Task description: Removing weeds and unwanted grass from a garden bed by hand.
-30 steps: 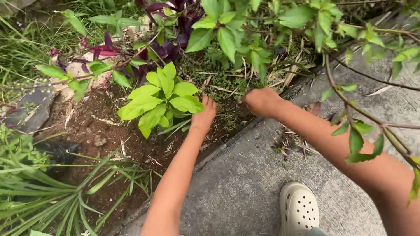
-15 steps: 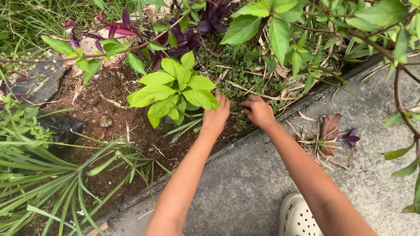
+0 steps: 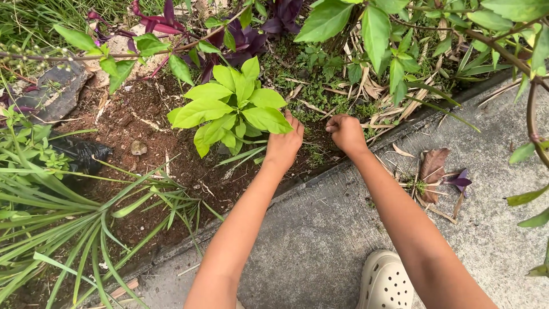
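Observation:
My left hand [image 3: 284, 144] lies flat on the brown soil [image 3: 143, 123] of a garden bed. Its straight fingers reach under the leaves of a small bright-green plant [image 3: 231, 109]. Just to its right, my right hand [image 3: 345, 133] is curled into a fist, knuckles up, and presses down among low green weeds [image 3: 320, 103] at the bed's edge. Whether the fist holds anything is hidden. Both forearms stretch out from the lower part of the view over a concrete path [image 3: 320, 240].
Purple-leaved plants [image 3: 246, 40] and dry straw-like leaves [image 3: 383, 97] grow behind the hands. Long grass-like blades [image 3: 68, 229] fill the lower left, beside a dark stone [image 3: 54, 94] and black plastic [image 3: 83, 157]. A leafy branch [image 3: 514, 57] hangs at the right. My cream perforated shoe [image 3: 386, 283] stands on the path.
My right hand came in from the right and now sits fisted close to my left hand. The left hand slid further under the green plant. The view shifted slightly.

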